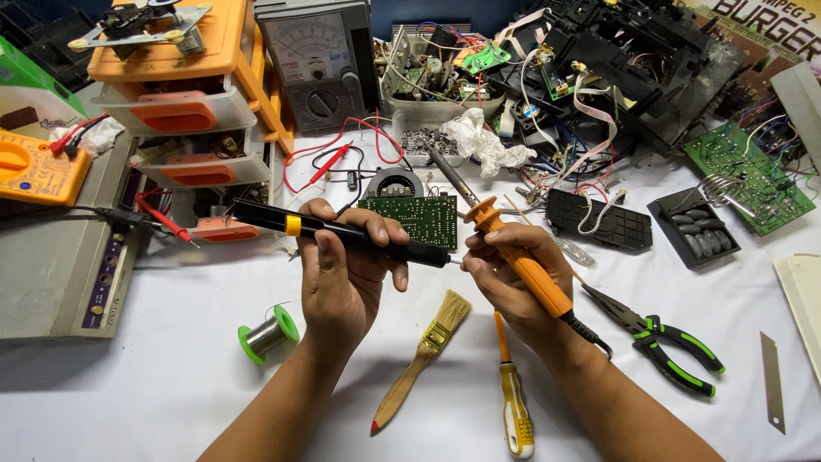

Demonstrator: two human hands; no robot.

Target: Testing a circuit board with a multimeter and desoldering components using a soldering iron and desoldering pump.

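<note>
My left hand grips a black pen-shaped tool with a yellow band, held level, its tip pointing right toward my other hand. My right hand holds an orange-handled soldering iron tilted, its metal tip pointing up and left over the table. The fingers of my right hand touch the tip of the black tool. A small green circuit board lies just behind both hands.
On the white table lie a solder spool, a wooden brush, a yellow screwdriver, green-handled pliers and a blade. An analogue meter, orange drawer unit, scrap electronics and a grey box crowd the back and left.
</note>
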